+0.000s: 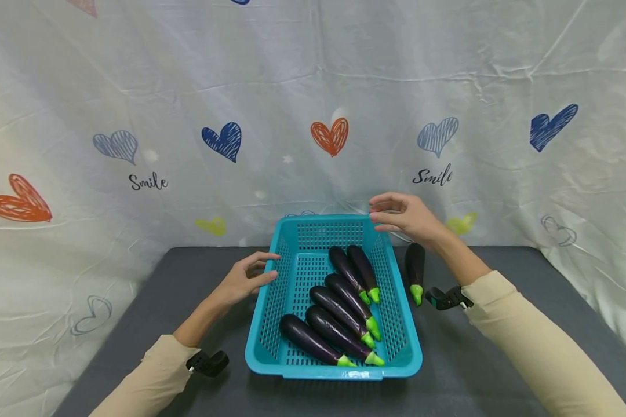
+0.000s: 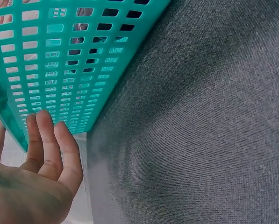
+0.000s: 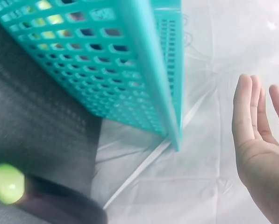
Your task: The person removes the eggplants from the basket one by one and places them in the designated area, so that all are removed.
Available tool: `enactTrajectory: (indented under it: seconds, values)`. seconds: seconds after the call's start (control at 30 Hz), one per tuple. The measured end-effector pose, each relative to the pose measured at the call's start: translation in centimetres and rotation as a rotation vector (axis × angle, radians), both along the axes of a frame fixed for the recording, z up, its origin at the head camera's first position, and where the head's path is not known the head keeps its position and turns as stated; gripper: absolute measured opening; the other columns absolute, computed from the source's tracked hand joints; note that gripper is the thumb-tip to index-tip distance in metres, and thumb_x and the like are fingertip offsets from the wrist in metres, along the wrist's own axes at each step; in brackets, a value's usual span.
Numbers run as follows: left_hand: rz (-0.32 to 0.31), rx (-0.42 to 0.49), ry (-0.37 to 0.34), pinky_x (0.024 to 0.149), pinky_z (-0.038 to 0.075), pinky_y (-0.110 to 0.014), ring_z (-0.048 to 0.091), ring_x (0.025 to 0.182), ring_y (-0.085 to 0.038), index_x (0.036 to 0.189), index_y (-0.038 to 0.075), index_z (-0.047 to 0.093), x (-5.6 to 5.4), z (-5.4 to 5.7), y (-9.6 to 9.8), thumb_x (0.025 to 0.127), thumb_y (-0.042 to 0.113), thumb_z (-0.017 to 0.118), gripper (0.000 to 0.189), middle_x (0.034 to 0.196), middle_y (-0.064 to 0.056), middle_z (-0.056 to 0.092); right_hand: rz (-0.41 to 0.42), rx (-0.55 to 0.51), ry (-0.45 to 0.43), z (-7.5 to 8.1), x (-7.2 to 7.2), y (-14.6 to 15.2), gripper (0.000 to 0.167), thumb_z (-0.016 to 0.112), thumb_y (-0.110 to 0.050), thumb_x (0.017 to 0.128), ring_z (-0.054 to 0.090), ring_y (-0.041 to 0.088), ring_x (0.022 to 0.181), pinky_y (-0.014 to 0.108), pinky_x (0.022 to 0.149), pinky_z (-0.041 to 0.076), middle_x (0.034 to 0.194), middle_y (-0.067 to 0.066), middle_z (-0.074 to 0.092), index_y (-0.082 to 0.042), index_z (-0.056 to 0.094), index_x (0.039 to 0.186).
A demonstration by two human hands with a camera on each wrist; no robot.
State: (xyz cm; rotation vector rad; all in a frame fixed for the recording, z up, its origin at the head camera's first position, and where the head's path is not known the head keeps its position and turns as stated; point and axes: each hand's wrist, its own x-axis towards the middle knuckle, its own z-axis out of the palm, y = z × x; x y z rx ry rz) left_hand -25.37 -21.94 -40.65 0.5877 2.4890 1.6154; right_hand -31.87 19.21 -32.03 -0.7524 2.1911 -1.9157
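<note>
In the lower middle of the head view, we see a teal basket [image 1: 302, 371] on the dark desk [image 1: 475, 359], with six eggplants [image 1: 339, 311] lying inside, their green ends toward the lower right. A seventh eggplant [image 1: 414, 266] lies on the desk, just right of the basket. The left hand [image 1: 244, 279] is at the basket's left rim, its grip wide and empty — we cannot tell whether it touches the plastic. Near the upper right corner we find the right hand [image 1: 407, 218], slightly bent, its grip loose and empty. Behind, hearts [image 1: 330, 138] dot a white cloth [image 1: 271, 92].
</note>
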Motion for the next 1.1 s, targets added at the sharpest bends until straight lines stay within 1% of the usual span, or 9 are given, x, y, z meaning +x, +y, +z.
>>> enactTrajectory:
  seconds: [0.1,0.2,0.43,0.5,0.7,0.83,1.0,1.1]
  values:
    - [0.008,-0.009,-0.005,0.088,0.052,-0.054,0.052,0.126,-0.042,0.145,0.013,0.054,0.0,0.1,0.1,0.104,0.024,0.064,0.044,0.142,-0.023,0.050,0.004,-0.008,0.000,0.5,-0.1,-0.7,0.040,0.072,-0.010,0.097,0.059,0.040,0.116,0.049,0.092,0.052,0.132,0.029,0.053,0.002,0.059,0.133]
    - [0.011,-0.007,-0.012,0.088,0.052,-0.054,0.050,0.127,-0.043,0.145,0.013,0.054,0.1,0.1,0.0,0.103,0.025,0.064,0.045,0.143,-0.023,0.049,0.020,-0.020,0.005,0.8,-0.3,-1.5,0.039,0.072,-0.007,0.097,0.059,0.041,0.115,0.050,0.092,0.051,0.135,0.033,0.050,0.004,0.059,0.132]
    - [0.019,-0.015,-0.021,0.090,0.051,-0.056,0.049,0.129,-0.043,0.145,0.015,0.055,0.2,0.1,0.0,0.103,0.026,0.065,0.045,0.145,-0.023,0.048,0.055,-0.035,0.000,1.0,-0.7,-3.2,0.038,0.068,-0.003,0.098,0.063,0.033,0.111,0.048,0.091,0.053,0.136,0.031,0.050,0.006,0.057,0.133]
    - [0.015,-0.007,-0.025,0.090,0.051,-0.056,0.048,0.130,-0.043,0.145,0.014,0.054,0.2,0.2,-0.1,0.103,0.026,0.065,0.045,0.145,-0.023,0.048,0.064,-0.037,0.003,1.0,-0.8,-3.6,0.038,0.067,-0.001,0.098,0.063,0.033,0.110,0.050,0.091,0.052,0.136,0.032,0.050,0.007,0.056,0.134]
    - [0.002,0.005,-0.032,0.091,0.050,-0.056,0.047,0.131,-0.043,0.146,0.014,0.054,0.1,0.2,-0.1,0.103,0.024,0.066,0.046,0.146,-0.024,0.047,0.078,-0.039,-0.014,0.8,-1.0,-4.9,0.037,0.067,0.000,0.098,0.063,0.033,0.110,0.052,0.092,0.052,0.135,0.032,0.050,0.008,0.057,0.133]
    - [0.003,0.002,-0.035,0.090,0.051,-0.055,0.047,0.131,-0.044,0.146,0.014,0.054,0.2,0.2,-0.2,0.103,0.025,0.066,0.046,0.146,-0.024,0.047,0.095,-0.043,-0.020,0.8,-1.1,-5.9,0.039,0.066,0.000,0.099,0.062,0.035,0.112,0.052,0.092,0.051,0.134,0.033,0.050,0.011,0.055,0.135]
    - [0.007,-0.002,-0.040,0.091,0.050,-0.056,0.045,0.133,-0.044,0.146,0.014,0.054,0.2,0.2,-0.2,0.102,0.025,0.066,0.047,0.148,-0.024,0.045,0.097,-0.038,-0.029,0.6,-1.2,-7.0,0.038,0.068,0.000,0.098,0.058,0.043,0.117,0.050,0.091,0.052,0.132,0.030,0.053,0.008,0.058,0.133]
    - [0.007,-0.002,-0.042,0.090,0.051,-0.056,0.045,0.133,-0.044,0.146,0.014,0.054,0.1,0.3,-0.1,0.102,0.025,0.067,0.047,0.148,-0.025,0.045,0.098,-0.036,-0.025,0.5,-1.3,-7.5,0.038,0.070,-0.001,0.097,0.058,0.042,0.117,0.049,0.091,0.053,0.132,0.030,0.054,0.006,0.059,0.133]
